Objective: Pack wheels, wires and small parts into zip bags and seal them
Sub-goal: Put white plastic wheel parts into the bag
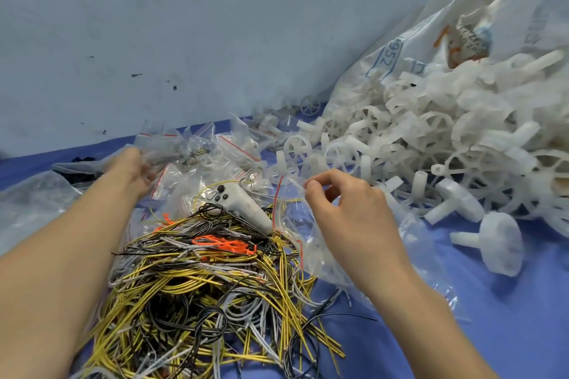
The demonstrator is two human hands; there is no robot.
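A tangle of yellow, grey and black wires [200,283] lies in front of me on the blue cloth. My right hand [348,209] pinches the top edge of an empty clear zip bag [311,243] with a red seal line, just right of the wires. My left hand [135,169] reaches far left into a heap of small clear zip bags [215,148], its fingers curled round one bag. A big pile of white plastic wheels [446,144] fills the right side.
A white handheld controller [246,203] lies on top of the wires. A large white printed sack [431,40] stands behind the wheels. Orange ties [228,243] sit in the wire pile. A grey wall closes the back; clear plastic sheet [30,203] lies at left.
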